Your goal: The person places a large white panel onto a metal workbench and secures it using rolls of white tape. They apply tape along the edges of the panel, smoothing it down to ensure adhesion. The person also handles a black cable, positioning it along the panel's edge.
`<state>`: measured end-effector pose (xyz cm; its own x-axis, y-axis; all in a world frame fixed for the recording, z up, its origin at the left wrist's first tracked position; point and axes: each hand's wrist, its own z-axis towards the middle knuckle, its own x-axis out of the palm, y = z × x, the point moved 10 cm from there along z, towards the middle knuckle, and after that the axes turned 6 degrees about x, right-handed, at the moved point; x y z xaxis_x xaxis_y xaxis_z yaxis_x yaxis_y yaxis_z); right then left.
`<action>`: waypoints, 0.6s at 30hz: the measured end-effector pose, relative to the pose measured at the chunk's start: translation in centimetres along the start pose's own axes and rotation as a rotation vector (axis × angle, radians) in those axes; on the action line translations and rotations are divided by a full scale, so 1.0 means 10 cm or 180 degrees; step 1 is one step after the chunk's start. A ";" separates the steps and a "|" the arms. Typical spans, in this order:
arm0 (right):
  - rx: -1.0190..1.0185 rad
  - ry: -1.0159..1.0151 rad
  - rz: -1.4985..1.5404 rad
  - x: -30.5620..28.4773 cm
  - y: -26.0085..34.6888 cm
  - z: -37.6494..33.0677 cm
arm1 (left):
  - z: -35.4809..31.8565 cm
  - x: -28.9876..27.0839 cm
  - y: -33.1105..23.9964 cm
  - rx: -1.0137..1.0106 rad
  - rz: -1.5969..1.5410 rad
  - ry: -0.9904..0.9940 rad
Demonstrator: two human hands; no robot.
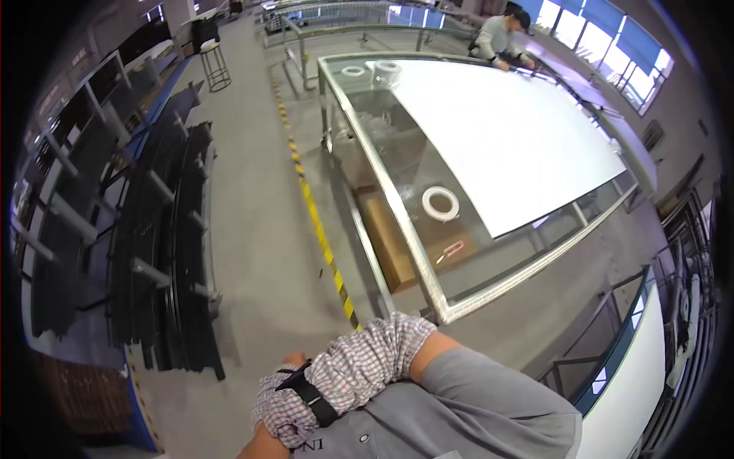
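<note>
My two arms are folded across my body at the lower edge, in checked sleeve covers. The right forearm's checked cover (375,348) runs leftward from the bare elbow, below a grey short sleeve (489,379). A black strap (312,396) wraps the checked cloth at the left. Beyond the cloth a small patch of skin shows, seemingly my right hand (295,358); its fingers cannot be made out. My left hand is hidden behind the folded arms. Nearest to my arms is the corner of a metal-framed glass-topped table (445,310), apart from them.
On the table lie a large white sheet (512,138), a white tape roll (440,204), more rolls (388,67) and a small red-and-white tool (451,251). A co-worker (501,42) leans over the far side. Racks of black profiles (164,252) stand left, beside yellow-black floor tape (317,226).
</note>
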<state>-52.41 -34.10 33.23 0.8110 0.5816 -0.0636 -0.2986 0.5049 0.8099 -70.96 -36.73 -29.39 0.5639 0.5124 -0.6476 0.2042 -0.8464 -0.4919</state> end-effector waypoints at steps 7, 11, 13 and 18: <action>0.0776 0.0380 0.0040 -0.94 -0.79 -0.58 | 0.35 -0.77 -0.07 -0.0291 -0.0631 -0.0008; -0.0036 0.0232 -0.0722 -1.60 -1.30 -0.94 | 0.75 -1.14 -0.06 -0.0372 -0.0600 0.0100; 0.0306 0.0184 -0.1109 -2.04 -1.27 -1.19 | 0.95 -1.34 0.09 -0.0398 -0.0537 0.0103; 0.2580 -0.0830 -0.2336 -3.61 -0.29 -2.58 | 1.40 -2.25 0.27 -0.0077 -0.0035 -0.0057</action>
<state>-93.81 -40.12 18.10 0.7647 0.1149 -0.6340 0.6329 0.0510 0.7726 -94.29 -48.50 -24.23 0.5472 0.5241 -0.6525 0.2299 -0.8438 -0.4850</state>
